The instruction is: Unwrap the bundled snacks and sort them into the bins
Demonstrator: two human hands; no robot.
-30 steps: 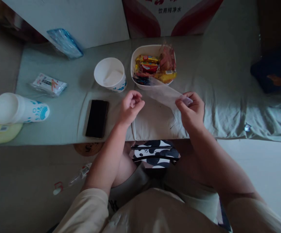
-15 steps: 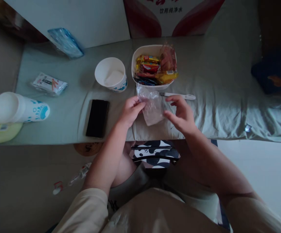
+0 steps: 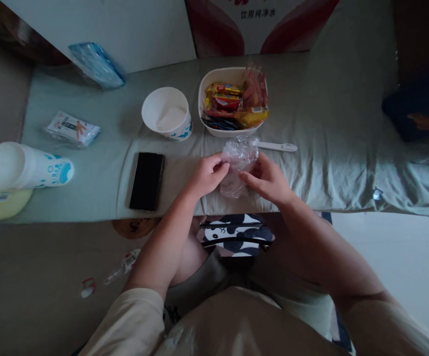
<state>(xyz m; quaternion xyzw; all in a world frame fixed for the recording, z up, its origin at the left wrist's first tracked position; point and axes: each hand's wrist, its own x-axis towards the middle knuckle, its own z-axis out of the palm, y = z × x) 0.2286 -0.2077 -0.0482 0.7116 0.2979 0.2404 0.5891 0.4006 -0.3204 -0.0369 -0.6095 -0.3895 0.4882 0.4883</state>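
Between my hands is a crumpled clear plastic bag point(image 3: 239, 148), held just above the cloth near its front edge. My left hand point(image 3: 210, 173) pinches the bag's left side between thumb and fingers. On the other side, my right hand point(image 3: 268, 179) grips it, thumb across the front and fingers partly hidden behind. Just beyond the bag lies a white-handled knife-like tool point(image 3: 279, 147), its left end covered by the bag. A white tub point(image 3: 233, 132) of wrapped snacks point(image 3: 227, 102) stands behind that.
Left of the tub stands a white paper cup point(image 3: 167, 113), with a black phone point(image 3: 147, 181) in front of it. Farther left lie a small wrapped packet point(image 3: 73, 129), stacked paper cups point(image 3: 29, 166) and a blue packet point(image 3: 96, 65). A red and white box point(image 3: 262, 29) stands at the back.
My right hand has closed in on the bag and now grips it. My left hand has shifted slightly right, and the bag looks more bunched up.
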